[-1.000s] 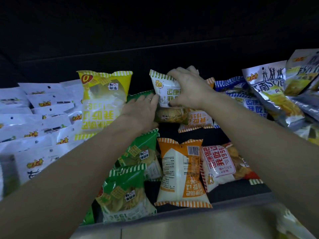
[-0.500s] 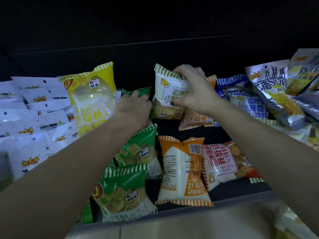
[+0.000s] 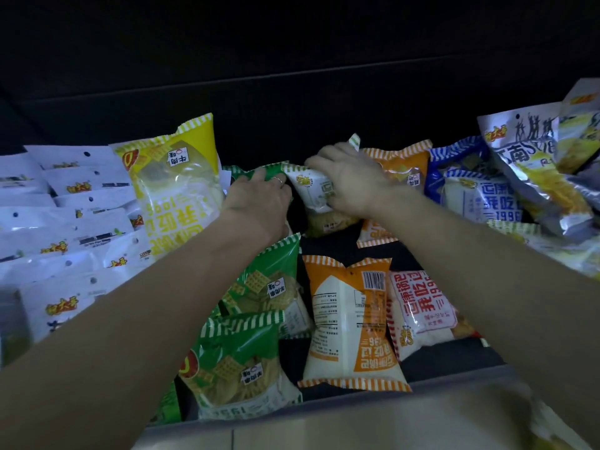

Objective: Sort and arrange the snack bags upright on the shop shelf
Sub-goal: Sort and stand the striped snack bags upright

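My right hand (image 3: pixel 349 180) grips a white snack bag with green striped edges (image 3: pixel 311 193) at the back middle of the dark shelf, tipping it leftward. My left hand (image 3: pixel 259 199) reaches just left of it and touches a green bag (image 3: pixel 259 172) behind; whether the fingers grip it is hidden. A tall yellow bag (image 3: pixel 177 186) stands upright left of my left hand. Green bags (image 3: pixel 259 287), (image 3: pixel 237 365) lie flat below my left arm. An orange bag (image 3: pixel 350 323) and a red-and-white bag (image 3: pixel 422 310) lie flat in front.
White flat packets (image 3: pixel 58 222) fill the left side. An orange bag (image 3: pixel 402 164), a blue bag (image 3: pixel 470 186) and silver bags (image 3: pixel 532 164) lean at the back right. The shelf's pale front lip (image 3: pixel 292 423) runs along the bottom. A dark back wall rises behind.
My right hand has lowered and tilted the white green-striped bag to the left, toward my left hand. The view has shifted slightly; the yellow bag stays upright.
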A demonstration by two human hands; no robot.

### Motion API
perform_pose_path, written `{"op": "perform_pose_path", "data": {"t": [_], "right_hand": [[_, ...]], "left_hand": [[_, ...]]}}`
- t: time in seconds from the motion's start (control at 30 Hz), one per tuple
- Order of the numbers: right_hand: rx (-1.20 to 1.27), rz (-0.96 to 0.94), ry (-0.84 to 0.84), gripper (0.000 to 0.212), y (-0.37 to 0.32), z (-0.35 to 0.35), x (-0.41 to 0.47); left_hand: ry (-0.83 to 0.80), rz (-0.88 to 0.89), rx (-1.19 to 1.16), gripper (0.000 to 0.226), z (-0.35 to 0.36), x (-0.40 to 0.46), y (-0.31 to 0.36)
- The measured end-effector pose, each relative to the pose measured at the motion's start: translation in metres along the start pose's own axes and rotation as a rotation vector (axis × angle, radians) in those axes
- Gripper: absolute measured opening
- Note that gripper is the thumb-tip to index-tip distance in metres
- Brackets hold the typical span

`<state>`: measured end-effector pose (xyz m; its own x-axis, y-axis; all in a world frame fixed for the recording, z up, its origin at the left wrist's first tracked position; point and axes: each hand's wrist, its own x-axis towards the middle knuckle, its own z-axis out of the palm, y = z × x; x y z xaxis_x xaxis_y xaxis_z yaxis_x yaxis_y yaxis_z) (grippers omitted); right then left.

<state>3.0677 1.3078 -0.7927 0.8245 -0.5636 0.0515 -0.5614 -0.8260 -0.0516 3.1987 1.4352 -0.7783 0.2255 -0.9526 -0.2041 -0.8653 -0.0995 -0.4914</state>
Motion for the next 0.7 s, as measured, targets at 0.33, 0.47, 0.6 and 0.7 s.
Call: {"op": "perform_pose_path", "data": {"t": [0.33,0.47,0.6,0.7], "right_hand": [[0.035,0.028,0.004,0.104,-0.014,0.010,0.006],[-0.020,0.100,0.057,0.105,-0.018,-0.002,-0.009],[0.091,0.071,0.276,0.078,0.005,-0.028,-0.048],[0.130,0.263,0.269,0.051,0.047,-0.051,-0.088]], "left_hand": [[0.077,-0.101,-0.169,0.071,-0.010,0.004,0.006],[0.134,-0.112,-0.167,0.065,-0.021,0.000,0.006],[0.231,-0.071,-0.178,0.058,-0.044,-0.002,0.018],[0.309,0.038,-0.209,0.054,-0.067,-0.004,0.043]]}}
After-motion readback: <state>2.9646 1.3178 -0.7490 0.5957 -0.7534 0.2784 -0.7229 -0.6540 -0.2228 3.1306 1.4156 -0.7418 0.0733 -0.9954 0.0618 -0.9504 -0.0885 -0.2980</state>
